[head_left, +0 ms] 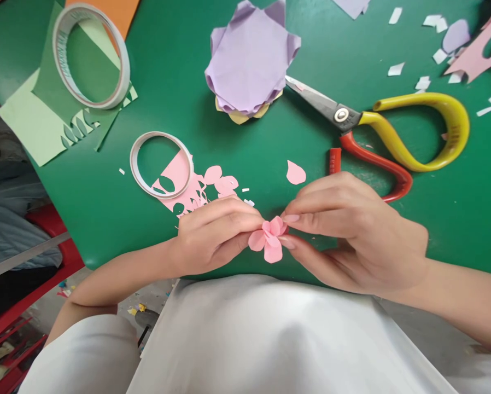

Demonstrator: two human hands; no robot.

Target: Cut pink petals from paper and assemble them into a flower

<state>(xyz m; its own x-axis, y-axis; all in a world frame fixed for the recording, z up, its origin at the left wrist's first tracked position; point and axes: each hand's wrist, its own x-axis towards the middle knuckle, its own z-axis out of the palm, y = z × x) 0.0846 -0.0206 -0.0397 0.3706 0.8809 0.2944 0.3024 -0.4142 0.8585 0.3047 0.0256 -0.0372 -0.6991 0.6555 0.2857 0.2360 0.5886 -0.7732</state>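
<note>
A small pink paper flower (272, 242) with several petals is held between both hands near the table's front edge. My left hand (218, 235) pinches it from the left, fingers closed. From the right, my right hand (348, 235) grips a petal edge between thumb and fingertips. Above the hands lies a loose pink petal (296, 172). Pink paper cutouts (224, 183) and a cut pink sheet (175, 175) lie just beyond my left hand, with a small tape roll (135, 174) resting on the sheet.
Scissors (341, 115) with yellow and red handles lie beyond my right hand. A purple folded paper piece (249, 57) sits at the back. Back left, a larger tape roll (124, 82) rests on green sheets (32, 123). White scraps (396, 69) are scattered at the right.
</note>
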